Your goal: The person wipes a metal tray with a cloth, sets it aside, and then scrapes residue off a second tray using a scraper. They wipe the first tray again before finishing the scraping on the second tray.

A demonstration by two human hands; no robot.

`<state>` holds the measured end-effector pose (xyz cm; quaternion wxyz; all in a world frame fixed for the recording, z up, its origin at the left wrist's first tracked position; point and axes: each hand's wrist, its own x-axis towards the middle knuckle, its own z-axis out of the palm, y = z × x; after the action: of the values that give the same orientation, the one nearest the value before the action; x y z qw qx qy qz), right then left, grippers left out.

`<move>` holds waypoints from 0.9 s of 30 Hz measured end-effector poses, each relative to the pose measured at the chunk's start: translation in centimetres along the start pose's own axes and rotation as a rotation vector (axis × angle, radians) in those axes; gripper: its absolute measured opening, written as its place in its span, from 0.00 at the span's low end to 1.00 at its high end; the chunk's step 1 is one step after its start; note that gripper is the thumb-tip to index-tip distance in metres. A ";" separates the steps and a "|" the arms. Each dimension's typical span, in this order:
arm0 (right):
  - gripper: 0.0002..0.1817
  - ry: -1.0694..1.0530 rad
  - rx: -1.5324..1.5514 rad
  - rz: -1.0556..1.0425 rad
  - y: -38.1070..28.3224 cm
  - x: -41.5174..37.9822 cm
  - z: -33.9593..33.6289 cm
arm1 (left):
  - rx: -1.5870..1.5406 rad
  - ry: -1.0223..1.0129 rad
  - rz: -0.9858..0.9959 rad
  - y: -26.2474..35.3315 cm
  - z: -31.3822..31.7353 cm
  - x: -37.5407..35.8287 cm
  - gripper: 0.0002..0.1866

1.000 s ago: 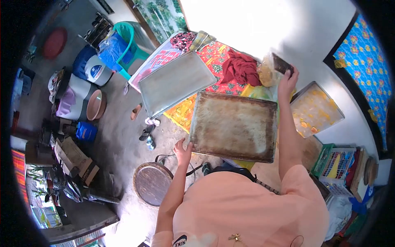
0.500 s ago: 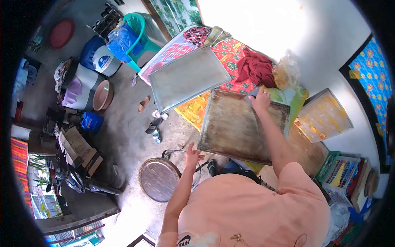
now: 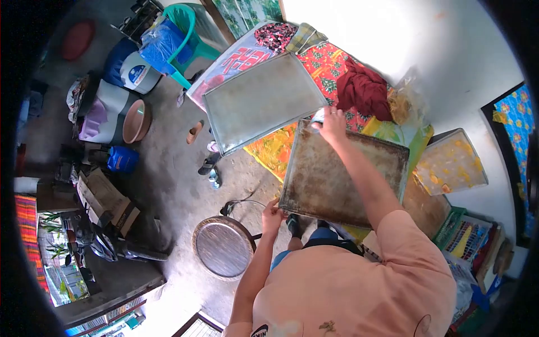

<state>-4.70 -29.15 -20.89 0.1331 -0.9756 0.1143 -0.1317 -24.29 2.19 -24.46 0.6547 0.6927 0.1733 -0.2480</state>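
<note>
My right hand (image 3: 332,124) is at the far left corner of a stained, brown-streaked metal baking tray (image 3: 342,174). Its fingers are closed on a small greyish cloth (image 3: 318,118), mostly hidden by the hand. At the tray's near left corner, my left hand (image 3: 273,215) has its fingers closed on the rim. A second, cleaner grey baking tray (image 3: 264,104) lies just beyond, close to my right fingertips.
Patterned cloths and a dark red cloth (image 3: 362,90) lie under and behind the trays. A yellow-smeared tray (image 3: 451,163) leans against the wall at right. A round wooden stool (image 3: 223,248) stands left of me. Sandals (image 3: 195,132) and a basin (image 3: 136,121) are on the floor.
My right hand has moved left with the cloth, from the tray's far edge to its far left corner. My left hand, spread before, has closed on the near corner. The view has shifted slightly.
</note>
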 end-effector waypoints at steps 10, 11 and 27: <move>0.34 -0.280 0.186 -0.347 -6.4 -11.4 -1.5 | -0.115 -0.005 -0.111 0.6 -0.2 0.0 0.24; 0.33 -0.197 0.228 -0.453 -6.8 -13.5 -0.8 | -0.121 0.002 -0.137 1.3 -0.1 -0.3 0.24; 0.32 -0.314 0.198 -0.244 -8.3 -16.2 -2.5 | -0.296 -0.047 -0.257 2.9 -0.5 -0.4 0.24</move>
<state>-19.10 -17.80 -19.82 0.2277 -0.9729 -0.0403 -0.0041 -22.88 2.47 -21.86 0.7162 0.5550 0.2795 -0.3176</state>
